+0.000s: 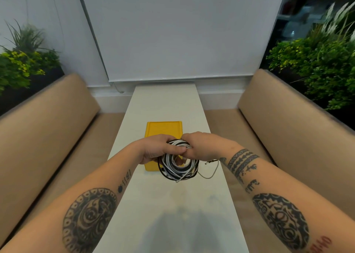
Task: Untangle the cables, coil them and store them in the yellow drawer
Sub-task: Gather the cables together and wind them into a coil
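Both the left hand [157, 149] and right hand [199, 147] clamp a round coil of black and white cables [177, 166] above the flat, rectangular yellow drawer [163, 127]

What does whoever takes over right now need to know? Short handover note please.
Left hand: closed on the top of the cable coil, thumb across the strands.
Right hand: also gripping the top of the coil from the other side.
Coil: black and white cables wound together, held above the white table, in front of the yellow drawer.
One thin loose end trails out to the right of the coil.
Done: cables look mostly coiled.
Left: tuck in the loose end, lay the coil in the drawer. Whether all cables are in this bundle cannot be told.
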`<state>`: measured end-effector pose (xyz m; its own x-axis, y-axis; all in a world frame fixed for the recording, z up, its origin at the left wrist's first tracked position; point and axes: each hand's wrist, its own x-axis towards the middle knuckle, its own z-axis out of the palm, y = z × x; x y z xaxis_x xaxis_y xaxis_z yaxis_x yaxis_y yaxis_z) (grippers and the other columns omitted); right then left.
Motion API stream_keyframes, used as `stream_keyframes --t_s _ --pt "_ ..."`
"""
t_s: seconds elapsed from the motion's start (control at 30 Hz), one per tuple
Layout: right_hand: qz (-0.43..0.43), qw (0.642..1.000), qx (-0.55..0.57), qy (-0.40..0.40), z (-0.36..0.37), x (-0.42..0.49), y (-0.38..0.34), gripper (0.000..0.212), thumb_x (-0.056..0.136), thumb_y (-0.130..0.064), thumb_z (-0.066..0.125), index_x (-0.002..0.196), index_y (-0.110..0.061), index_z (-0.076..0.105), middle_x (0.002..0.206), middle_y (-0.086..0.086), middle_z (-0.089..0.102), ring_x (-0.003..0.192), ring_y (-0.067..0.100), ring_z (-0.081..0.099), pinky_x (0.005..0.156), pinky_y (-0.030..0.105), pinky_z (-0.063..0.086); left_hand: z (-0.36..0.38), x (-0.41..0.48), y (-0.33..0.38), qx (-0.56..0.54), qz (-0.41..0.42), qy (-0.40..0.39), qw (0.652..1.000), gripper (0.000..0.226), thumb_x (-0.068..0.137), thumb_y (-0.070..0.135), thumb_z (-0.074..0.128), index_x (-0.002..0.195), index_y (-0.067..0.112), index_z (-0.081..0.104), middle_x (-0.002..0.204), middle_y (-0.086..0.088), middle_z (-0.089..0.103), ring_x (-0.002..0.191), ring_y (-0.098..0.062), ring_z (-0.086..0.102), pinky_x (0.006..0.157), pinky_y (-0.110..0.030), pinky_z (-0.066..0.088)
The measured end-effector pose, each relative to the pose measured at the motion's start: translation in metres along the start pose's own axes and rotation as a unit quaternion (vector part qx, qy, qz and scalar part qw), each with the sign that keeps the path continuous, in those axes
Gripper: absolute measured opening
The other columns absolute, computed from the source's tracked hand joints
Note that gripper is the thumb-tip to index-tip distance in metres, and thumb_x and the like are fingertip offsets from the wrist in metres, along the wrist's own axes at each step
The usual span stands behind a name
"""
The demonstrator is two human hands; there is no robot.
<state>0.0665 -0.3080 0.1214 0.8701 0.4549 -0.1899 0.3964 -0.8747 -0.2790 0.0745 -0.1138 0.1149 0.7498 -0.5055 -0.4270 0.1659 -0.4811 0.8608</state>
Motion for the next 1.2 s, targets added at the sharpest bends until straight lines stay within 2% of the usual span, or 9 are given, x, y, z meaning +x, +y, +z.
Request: stream_keyframes --t_s 0.13,0.27,0.33,0.43,0.67,0.8,0.9,1.03,1.2 --pt "-0.01 0.992 0.125 0.003 0.001 -0.003 0.008 0.038 0.086 -0.057 0.064 0.098 -0.022 0.058 0.093 -0.001 0.066 0.085 0.018 0.064 0.074 0.039 0.052 -0.006 -0.001 0.001 0.004 0.026 0.033 0.999 0.051 0.067 0.051 0.085 0.101 0.015 0.075 0.099 -0.017 0.076 0.097 -0.038 0.072 0.091 -0.05 0.053" --pt "-0.025 0.972 0.232 0.003 0.004 -0.008 0.018 0.044 0.082 -0.059 0.071 0.113 -0.029 0.062 0.102 -0.007 0.07 0.094 0.011 0.066 0.084 0.038 0.055 -0.016 -0.004 0.001 -0.012 0.057 0.071 0.996 0.027 0.079 0.034 0.082 0.09 0.011 0.074 0.082 -0.014 0.075 0.07 -0.023 0.07 0.063 -0.028 0.052" --pt "-0.012 0.96 0.279 0.035 0.011 -0.007 0.022 0.044 0.088 -0.059 0.064 0.123 -0.031 0.06 0.096 -0.013 0.069 0.082 0.002 0.064 0.075 0.032 0.054 -0.018 -0.005 -0.002 -0.041 0.077 0.102 0.991 0.025 0.081 0.032 0.081 0.092 0.01 0.074 0.083 -0.015 0.074 0.07 -0.023 0.07 0.064 -0.028 0.052" --pt "0.036 0.892 0.442 0.087 0.019 -0.003 0.021 0.038 0.099 -0.051 0.052 0.128 -0.027 0.058 0.09 -0.012 0.07 0.055 0.005 0.046 0.054 0.024 0.039 -0.017 -0.002 -0.005 -0.098 0.119 0.198 0.968 0.021 0.083 0.027 0.08 0.092 0.009 0.076 0.079 -0.01 0.073 0.068 -0.02 0.068 0.065 -0.029 0.052" --pt "0.055 0.744 0.658 0.1 0.037 -0.001 -0.006 0.039 0.107 -0.044 0.036 0.109 -0.017 0.064 0.094 0.0 0.073 0.051 0.011 0.022 0.042 0.021 0.021 -0.009 0.005 0.005 -0.174 0.173 0.374 0.894 0.02 0.084 0.04 0.078 0.087 0.02 0.075 0.069 -0.001 0.071 0.062 -0.015 0.065 0.058 -0.029 0.051" --pt "0.126 0.672 0.721 0.117 0.033 0.004 -0.02 0.04 0.105 -0.052 0.034 0.098 -0.021 0.058 0.064 -0.005 0.041 0.051 0.011 0.02 0.047 0.025 0.013 0.01 0.007 0.01 -0.18 0.178 0.42 0.872 0.021 0.087 0.042 0.074 0.08 0.022 0.072 0.068 -0.001 0.071 0.06 -0.014 0.063 0.058 -0.032 0.051" --pt "0.161 0.675 0.709 0.127 0.03 0.007 -0.024 0.049 0.1 -0.064 0.033 0.102 -0.02 0.056 0.062 -0.005 0.028 0.051 0.012 0.02 0.047 0.026 0.014 0.02 0.01 0.01 -0.19 0.168 0.448 0.857 0.023 0.086 0.046 0.073 0.081 0.023 0.071 0.069 0.0 0.073 0.063 -0.014 0.065 0.066 -0.036 0.053" --pt "0.143 0.739 0.645 0.135 0.03 0.008 -0.028 0.063 0.089 -0.075 0.042 0.115 -0.018 0.052 0.072 -0.001 0.036 0.052 0.012 0.024 0.048 0.027 0.022 0.037 0.014 0.011 -0.26 0.142 0.462 0.836 0.026 0.086 0.048 0.072 0.085 0.022 0.071 0.074 -0.002 0.073 0.066 -0.017 0.065 0.066 -0.038 0.053" --pt "0.117 0.738 0.642 0.169 0.033 0.007 -0.029 0.049 0.089 -0.058 0.064 0.114 -0.018 0.052 0.076 -0.005 0.052 0.052 0.011 0.027 0.047 0.027 0.027 0.049 0.016 0.012 -0.315 0.12 0.46 0.821 0.029 0.089 0.046 0.069 0.09 0.017 0.068 0.091 -0.007 0.073 0.08 -0.019 0.066 0.072 -0.037 0.053"
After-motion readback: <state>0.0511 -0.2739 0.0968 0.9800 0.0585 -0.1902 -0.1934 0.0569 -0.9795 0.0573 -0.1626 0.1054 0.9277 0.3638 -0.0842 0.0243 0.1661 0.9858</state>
